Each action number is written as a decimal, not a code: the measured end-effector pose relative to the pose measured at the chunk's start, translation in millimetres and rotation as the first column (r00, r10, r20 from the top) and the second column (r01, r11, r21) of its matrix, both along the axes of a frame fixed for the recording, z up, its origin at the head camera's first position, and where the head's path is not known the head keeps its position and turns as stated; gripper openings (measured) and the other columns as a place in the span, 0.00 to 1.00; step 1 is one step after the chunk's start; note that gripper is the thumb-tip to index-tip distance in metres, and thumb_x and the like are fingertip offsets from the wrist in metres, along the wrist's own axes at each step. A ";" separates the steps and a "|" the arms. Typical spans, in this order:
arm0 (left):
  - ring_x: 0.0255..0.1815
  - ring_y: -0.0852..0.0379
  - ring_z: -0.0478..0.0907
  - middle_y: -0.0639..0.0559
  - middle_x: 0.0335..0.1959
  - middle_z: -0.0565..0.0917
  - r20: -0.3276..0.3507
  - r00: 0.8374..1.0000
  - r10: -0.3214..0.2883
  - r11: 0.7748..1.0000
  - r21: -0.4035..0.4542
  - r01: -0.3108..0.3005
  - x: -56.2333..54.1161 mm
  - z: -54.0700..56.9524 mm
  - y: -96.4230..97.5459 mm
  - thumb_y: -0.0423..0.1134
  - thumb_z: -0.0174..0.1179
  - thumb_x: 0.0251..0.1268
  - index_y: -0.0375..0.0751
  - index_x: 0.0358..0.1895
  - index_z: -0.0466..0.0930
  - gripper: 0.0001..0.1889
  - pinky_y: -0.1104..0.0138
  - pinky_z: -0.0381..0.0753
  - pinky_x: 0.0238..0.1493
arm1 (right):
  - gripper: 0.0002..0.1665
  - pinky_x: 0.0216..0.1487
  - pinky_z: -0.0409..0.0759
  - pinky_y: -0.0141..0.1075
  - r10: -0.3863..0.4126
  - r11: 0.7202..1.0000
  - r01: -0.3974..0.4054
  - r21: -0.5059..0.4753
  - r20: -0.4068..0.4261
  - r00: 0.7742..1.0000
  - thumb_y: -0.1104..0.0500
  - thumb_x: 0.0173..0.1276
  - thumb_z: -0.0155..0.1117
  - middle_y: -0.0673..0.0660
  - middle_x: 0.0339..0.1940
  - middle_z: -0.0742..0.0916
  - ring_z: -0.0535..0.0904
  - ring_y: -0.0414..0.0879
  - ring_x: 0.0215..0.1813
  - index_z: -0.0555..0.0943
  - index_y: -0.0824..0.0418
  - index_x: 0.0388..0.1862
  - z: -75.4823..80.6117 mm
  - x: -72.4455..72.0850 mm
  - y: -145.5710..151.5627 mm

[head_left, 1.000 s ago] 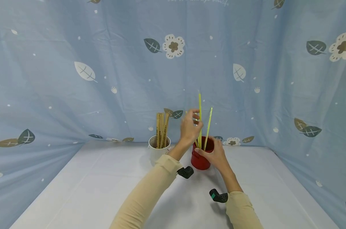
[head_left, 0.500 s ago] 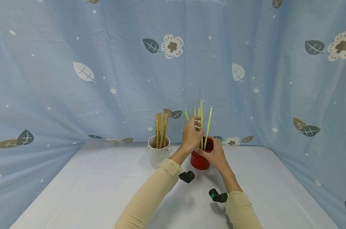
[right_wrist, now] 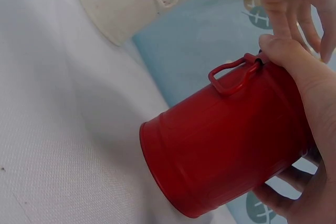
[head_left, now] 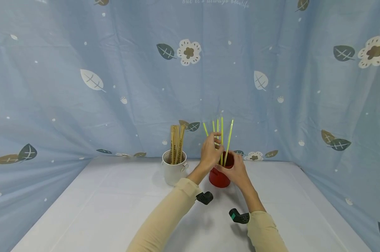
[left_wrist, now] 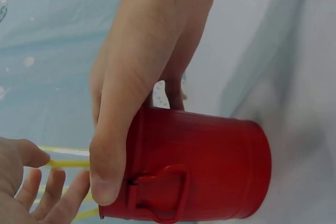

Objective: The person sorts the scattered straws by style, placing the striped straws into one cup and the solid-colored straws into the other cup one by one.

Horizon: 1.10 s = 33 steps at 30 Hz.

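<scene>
A red bucket (head_left: 219,177) with a small wire handle stands on the table. Several thin yellow straws (head_left: 229,140) rise out of it, some in clear wrapping. My left hand (head_left: 210,150) is just above the bucket's mouth, pinching one upright straw between thumb and fingers; in the left wrist view its thumb lies against a yellow straw (left_wrist: 71,164). With the right hand (head_left: 237,169) I grip the bucket's rim from the right, thumb across the near side and fingers round the back. The straws' lower ends are hidden inside the bucket.
Left of the red bucket stands a white bucket (head_left: 171,175) with several brown printed sticks (head_left: 177,143) upright in it. A white cloth covers the table (head_left: 114,210). Behind it hangs a blue curtain (head_left: 139,87) with leaves and flowers.
My left hand has moved down with the pinched straw, whose top now sits lower, near the height of the other straws. The right hand has stayed on the red bucket.
</scene>
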State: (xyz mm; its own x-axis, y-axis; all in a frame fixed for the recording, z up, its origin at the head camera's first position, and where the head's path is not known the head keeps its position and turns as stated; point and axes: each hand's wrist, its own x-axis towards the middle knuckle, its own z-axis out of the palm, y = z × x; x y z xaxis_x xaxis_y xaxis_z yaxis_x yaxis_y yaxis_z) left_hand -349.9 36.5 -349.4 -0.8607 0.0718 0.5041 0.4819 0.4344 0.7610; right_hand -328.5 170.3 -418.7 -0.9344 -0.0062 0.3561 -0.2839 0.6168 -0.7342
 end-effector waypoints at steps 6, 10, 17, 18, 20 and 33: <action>0.38 0.56 0.84 0.49 0.44 0.83 0.012 1.000 -0.001 1.000 -0.019 0.001 -0.6 0.6 -3.8 0.31 0.60 0.62 0.51 0.63 0.72 0.25 0.69 0.80 0.35 | 0.54 0.60 0.77 0.54 -0.016 1.000 0.016 0.018 0.007 1.000 0.39 0.57 0.73 0.64 0.66 0.69 0.70 0.57 0.63 0.60 0.60 0.74 0.5 -0.9 -0.3; 0.39 0.55 0.85 0.49 0.44 0.83 0.008 1.000 -0.014 1.000 -0.022 0.014 -1.3 1.3 -7.0 0.30 0.60 0.63 0.50 0.64 0.71 0.26 0.70 0.80 0.33 | 0.54 0.60 0.77 0.54 -0.024 0.999 0.023 0.022 0.006 1.000 0.39 0.57 0.73 0.64 0.66 0.69 0.70 0.57 0.63 0.60 0.61 0.74 0.6 -1.6 -0.4; 0.38 0.52 0.84 0.45 0.44 0.82 -0.016 0.992 -0.125 0.991 0.042 0.126 2.8 -1.0 -16.1 0.30 0.59 0.65 0.44 0.63 0.73 0.23 0.71 0.82 0.27 | 0.55 0.61 0.76 0.55 -0.023 1.000 0.023 0.012 0.020 1.000 0.38 0.57 0.73 0.64 0.66 0.69 0.70 0.58 0.64 0.60 0.61 0.74 0.6 -1.3 -1.4; 0.37 0.52 0.84 0.45 0.43 0.82 -0.025 0.990 -0.142 0.989 0.040 0.143 4.8 -2.4 -18.5 0.31 0.59 0.65 0.43 0.63 0.74 0.22 0.71 0.82 0.28 | 0.55 0.61 0.76 0.55 -0.021 1.000 0.020 0.012 0.021 1.000 0.38 0.57 0.73 0.64 0.66 0.69 0.70 0.58 0.65 0.60 0.61 0.74 0.5 -1.4 -1.3; 0.37 0.54 0.84 0.46 0.42 0.83 -0.039 0.987 -0.158 0.987 0.018 0.158 10.2 -6.4 -24.5 0.33 0.60 0.66 0.43 0.62 0.75 0.21 0.70 0.82 0.33 | 0.54 0.61 0.77 0.55 -0.017 1.000 0.016 0.016 0.020 1.000 0.38 0.57 0.73 0.64 0.67 0.69 0.69 0.58 0.65 0.60 0.61 0.74 0.1 -1.5 -1.5; 0.32 0.54 0.84 0.42 0.42 0.80 -0.041 0.966 -0.254 0.965 -0.071 0.251 63.2 -48.3 -88.4 0.37 0.63 0.67 0.45 0.66 0.68 0.26 0.72 0.80 0.20 | 0.56 0.62 0.75 0.58 -0.015 1.000 0.016 -0.014 0.037 0.999 0.36 0.57 0.72 0.64 0.67 0.68 0.69 0.59 0.66 0.59 0.60 0.74 -0.6 -0.4 -1.9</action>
State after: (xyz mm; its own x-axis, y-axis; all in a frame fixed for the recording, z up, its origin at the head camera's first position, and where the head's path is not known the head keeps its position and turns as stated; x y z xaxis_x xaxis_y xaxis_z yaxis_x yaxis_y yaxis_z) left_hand -286.7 -51.9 -397.7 -0.7847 0.3174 0.5324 0.6183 0.3416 0.7078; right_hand -329.0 168.4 -419.3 -0.9468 0.0130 0.3214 -0.2471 0.6105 -0.7525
